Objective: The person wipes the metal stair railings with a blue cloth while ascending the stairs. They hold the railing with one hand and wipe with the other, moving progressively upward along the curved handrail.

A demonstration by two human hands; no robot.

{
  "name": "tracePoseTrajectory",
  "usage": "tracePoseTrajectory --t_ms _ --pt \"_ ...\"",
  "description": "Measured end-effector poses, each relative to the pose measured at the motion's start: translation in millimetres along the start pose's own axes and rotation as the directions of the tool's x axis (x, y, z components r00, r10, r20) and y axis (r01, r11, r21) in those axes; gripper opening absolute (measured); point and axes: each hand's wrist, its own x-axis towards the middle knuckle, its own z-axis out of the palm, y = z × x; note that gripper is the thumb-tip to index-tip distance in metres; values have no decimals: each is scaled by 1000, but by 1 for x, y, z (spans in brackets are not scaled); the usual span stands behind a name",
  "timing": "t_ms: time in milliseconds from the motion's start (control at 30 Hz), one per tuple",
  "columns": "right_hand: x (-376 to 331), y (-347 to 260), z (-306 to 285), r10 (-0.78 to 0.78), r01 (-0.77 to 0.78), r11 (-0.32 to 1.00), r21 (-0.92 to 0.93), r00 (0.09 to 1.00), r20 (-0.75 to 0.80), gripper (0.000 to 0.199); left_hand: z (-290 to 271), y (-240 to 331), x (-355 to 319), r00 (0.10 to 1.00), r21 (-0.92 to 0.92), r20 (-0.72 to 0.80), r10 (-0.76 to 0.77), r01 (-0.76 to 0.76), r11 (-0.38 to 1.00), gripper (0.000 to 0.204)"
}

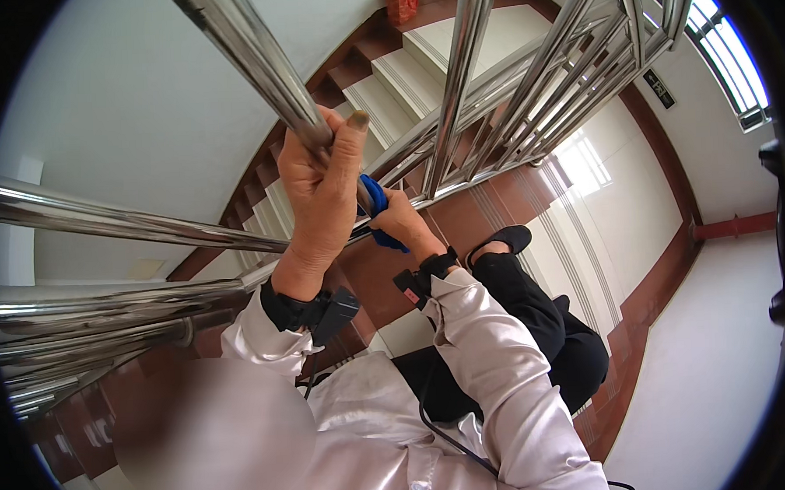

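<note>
My left hand (320, 196) grips a shiny steel baluster (253, 63) of a stair railing, thumb up along the bar. Just to its right and lower, my right hand (402, 220) is closed on a blue cloth (375, 202) pressed against the same bar near a lower rail. Both wrists carry black bands with small devices, and both sleeves are pale satin. My legs in black trousers and a black shoe (502, 240) stand below on the landing.
More steel balusters and rails (464, 84) fan out at the top and left. Stairs with white treads and brown edging (386, 88) descend behind the railing, with a small red bag (401, 3) on a far step. A window (725, 46) is at the upper right.
</note>
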Motion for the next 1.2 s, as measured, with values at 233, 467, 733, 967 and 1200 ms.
tracePoseTrajectory --t_ms 233,467,733,967,1200 --pt "34 102 6 -291 238 926 -293 944 -153 52 6 1 1 999 26 41 -15 14 1000 20" --pt "22 75 16 -156 148 983 -105 984 -80 47 -7 2 -1 992 0 121 -28 28 1000 20" --pt "-31 -70 14 -473 474 880 -23 872 -122 39 -21 34 -8 946 509 264 190 -304 806 54" --pt "-69 -205 23 -716 735 677 -26 651 -253 32 -49 41 -34 967 444 120 225 -255 859 61" --pt "-71 -256 23 -778 805 592 -39 558 -288 35 -61 34 -39 988 289 10 157 -153 945 53"
